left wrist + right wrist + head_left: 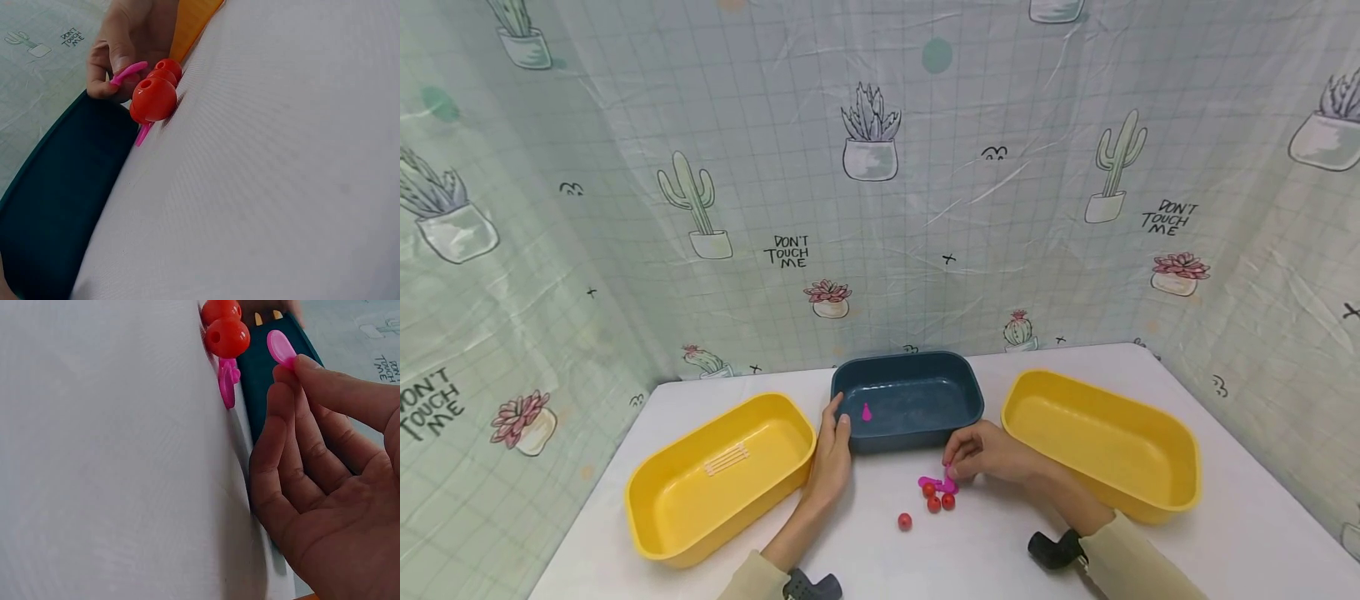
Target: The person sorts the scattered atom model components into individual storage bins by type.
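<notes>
Spoon-shaped pink piece, pinched between thumb and index finger of right hand, just off blue tray's front edge. Left hand: fingers extended, touching blue tray's left front corner. Second pink piece inside, near left wall. Red beads, four, one set apart toward surface's near edge. Left yellow tray, right yellow tray along side edges; narrow gap beside blue tray's right edge, wider white stretch between forearms.
</notes>
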`<state>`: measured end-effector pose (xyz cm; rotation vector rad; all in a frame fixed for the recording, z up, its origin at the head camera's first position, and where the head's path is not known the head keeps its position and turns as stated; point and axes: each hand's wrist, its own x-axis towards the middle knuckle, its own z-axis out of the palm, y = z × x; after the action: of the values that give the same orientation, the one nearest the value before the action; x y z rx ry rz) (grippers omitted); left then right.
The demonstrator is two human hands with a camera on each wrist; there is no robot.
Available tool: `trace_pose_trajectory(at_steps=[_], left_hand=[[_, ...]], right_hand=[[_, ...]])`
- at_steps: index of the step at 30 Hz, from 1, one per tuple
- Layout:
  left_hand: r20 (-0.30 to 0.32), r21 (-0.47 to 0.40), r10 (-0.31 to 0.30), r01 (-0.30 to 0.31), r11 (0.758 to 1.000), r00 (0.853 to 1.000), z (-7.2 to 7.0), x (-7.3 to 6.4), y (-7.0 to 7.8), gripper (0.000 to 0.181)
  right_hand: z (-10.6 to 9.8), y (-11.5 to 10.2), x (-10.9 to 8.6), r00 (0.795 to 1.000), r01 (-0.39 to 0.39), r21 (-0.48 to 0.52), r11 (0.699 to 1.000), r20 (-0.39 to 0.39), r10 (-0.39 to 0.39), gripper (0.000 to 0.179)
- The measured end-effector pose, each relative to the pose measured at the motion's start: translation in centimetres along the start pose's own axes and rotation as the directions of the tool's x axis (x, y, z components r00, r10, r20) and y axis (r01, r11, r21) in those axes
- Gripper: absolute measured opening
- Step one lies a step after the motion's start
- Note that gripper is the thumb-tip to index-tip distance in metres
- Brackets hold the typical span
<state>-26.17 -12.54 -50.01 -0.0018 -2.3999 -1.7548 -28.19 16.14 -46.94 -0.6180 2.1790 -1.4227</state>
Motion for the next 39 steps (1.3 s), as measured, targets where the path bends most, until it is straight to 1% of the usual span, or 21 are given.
trace_pose_trajectory(at_steps=[8, 14, 20, 24, 31, 34, 39], left_hand=[[-0.017, 0.016, 0.041, -0.041, 0.999, 0.999, 0.0, 0.1, -0.2, 0.051], [-0.023, 0.017, 0.03, -0.029, 0.999, 0.999, -0.1, 0.0, 0.0, 0.052], [-0.032, 0.006, 0.023, -0.023, 1.0, 0.999, -0.1, 0.1, -0.3, 0.051], [-0.032, -0.002, 0.022, -0.022, 1.0, 0.999, -0.1, 0.2, -0.5, 0.051], [-0.017, 0.002, 0.02, -0.02, 1.0, 1.0, -0.1, 0.2, -0.3, 0.051], [-0.024, -0.005, 0.017, -0.017, 1.0, 1.0, -0.1, 0.2, -0.2, 0.05], [-0.017, -0.003, 0.012, -0.012, 1.0, 1.0, -0.1, 0.1, -0.3, 0.052]], right_hand=[[-0.1, -0.4, -0.1, 1.0, 0.004, 0.022, 1.0, 0.012, -0.005, 0.019], [-0.1, -1.4, -0.1, 0.999, 0.036, 0.015, 0.999, -0.013, -0.035, 0.023], [0.2, -2.5, 0.4, 0.996, 0.068, 0.014, 0.998, -0.053, -0.067, 0.024], [0.2, -3.5, 0.9, 0.995, 0.069, 0.031, 0.997, -0.069, -0.067, 0.025], [-0.4, -4.9, 2.3, 0.996, 0.078, 0.02, 0.997, -0.055, -0.076, 0.027], [-0.8, -5.5, 3.0, 0.994, 0.1, 0.01, 0.995, -0.049, -0.099, 0.027], [-1.1, -6.7, 4.3, 0.992, 0.108, 0.02, 0.994, -0.072, -0.107, 0.025]])
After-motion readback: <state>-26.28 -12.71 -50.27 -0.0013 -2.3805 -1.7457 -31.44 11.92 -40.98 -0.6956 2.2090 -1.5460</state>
